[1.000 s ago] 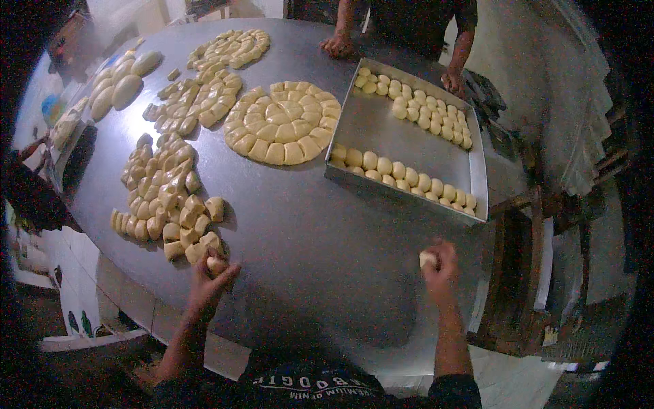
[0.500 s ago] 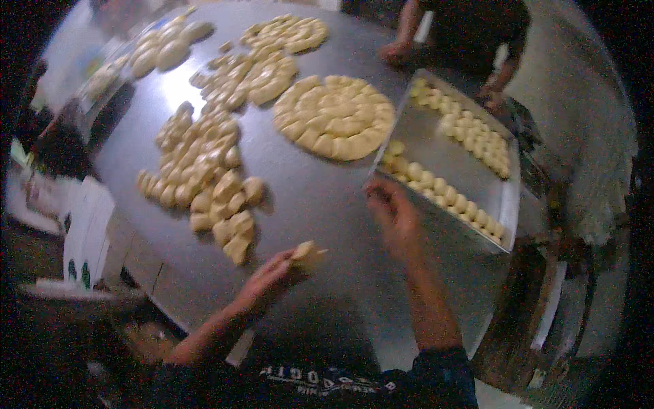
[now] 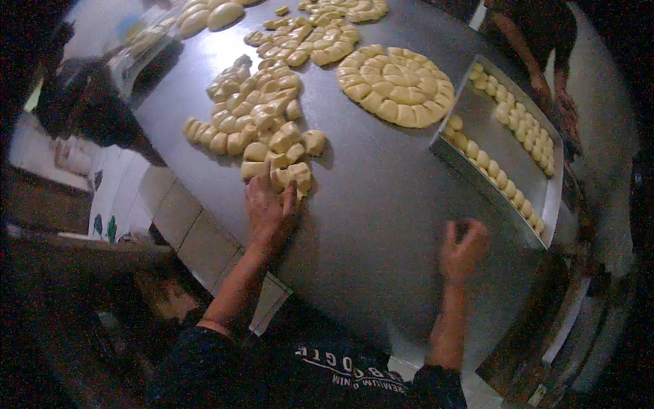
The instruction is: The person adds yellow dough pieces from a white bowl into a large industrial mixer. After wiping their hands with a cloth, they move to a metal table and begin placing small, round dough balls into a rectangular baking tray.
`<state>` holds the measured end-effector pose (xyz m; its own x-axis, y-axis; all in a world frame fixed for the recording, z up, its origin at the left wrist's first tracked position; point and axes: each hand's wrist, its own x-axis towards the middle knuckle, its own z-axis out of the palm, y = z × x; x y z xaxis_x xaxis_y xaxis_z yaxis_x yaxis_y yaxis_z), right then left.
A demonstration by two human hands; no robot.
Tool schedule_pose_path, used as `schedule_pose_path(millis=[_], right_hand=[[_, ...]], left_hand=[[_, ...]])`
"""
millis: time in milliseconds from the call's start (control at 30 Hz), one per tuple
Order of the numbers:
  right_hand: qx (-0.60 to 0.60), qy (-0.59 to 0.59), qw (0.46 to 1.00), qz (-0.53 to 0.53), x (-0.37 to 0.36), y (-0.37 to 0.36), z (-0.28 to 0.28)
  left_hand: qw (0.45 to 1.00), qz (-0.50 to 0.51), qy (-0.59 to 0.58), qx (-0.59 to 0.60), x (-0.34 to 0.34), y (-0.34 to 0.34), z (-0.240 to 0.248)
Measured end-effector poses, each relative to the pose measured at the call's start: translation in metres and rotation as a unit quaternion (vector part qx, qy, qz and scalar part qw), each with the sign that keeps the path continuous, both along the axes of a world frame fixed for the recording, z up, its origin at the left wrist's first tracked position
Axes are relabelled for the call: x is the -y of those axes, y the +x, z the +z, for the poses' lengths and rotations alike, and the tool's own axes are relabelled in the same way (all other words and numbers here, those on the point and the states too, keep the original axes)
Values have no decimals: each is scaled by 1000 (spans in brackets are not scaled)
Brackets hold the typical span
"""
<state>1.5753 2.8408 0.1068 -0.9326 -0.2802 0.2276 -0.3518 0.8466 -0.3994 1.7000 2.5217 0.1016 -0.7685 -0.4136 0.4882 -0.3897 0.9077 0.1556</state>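
My left hand (image 3: 268, 211) is at the near end of a heap of cut dough pieces (image 3: 255, 102). Its thumb and fingers close around a pale dough piece (image 3: 298, 178) there. My right hand (image 3: 464, 251) is over the bare steel to the right, fingers curled, thumb and forefinger bent toward each other. Whatever lies under its palm, if anything, is hidden. Beyond it rests a metal tray (image 3: 501, 193) with rows of round dough balls (image 3: 524, 133) along its far and near sides and bare metal between.
All this stands on a round-edged steel table (image 3: 368, 225). A scored dough disc (image 3: 395, 85) lies left of the tray, more cut dough (image 3: 310, 37) farther back. Smooth dough lumps (image 3: 211, 15) sit far left. A co-worker's hands (image 3: 555, 102) are beside the tray's far edge; another person (image 3: 88, 102) is at left.
My left hand has moved forward to the heap; the dough piece it held earlier is no longer seen apart. My right hand has drawn back from the tray's near corner. The view has shifted.
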Motion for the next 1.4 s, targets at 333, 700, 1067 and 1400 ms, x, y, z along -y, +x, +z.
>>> schedule_pose_path(millis=[333,700,1067,1400], right_hand=[[-118,-6,990,-80,-47,-40,-20],[56,-63,996,16,-78,-5,12],[27,-94,991,-92,29,-265,28],[354,-323,842,248,53,8,55]], left_hand=[[778,-99,620,-2,-61,25,-6],[529,-108,835,-106,-43,-18,42],[540,-182,815,-105,-69,-62,48],[598,-314,737,20,-94,-54,42]])
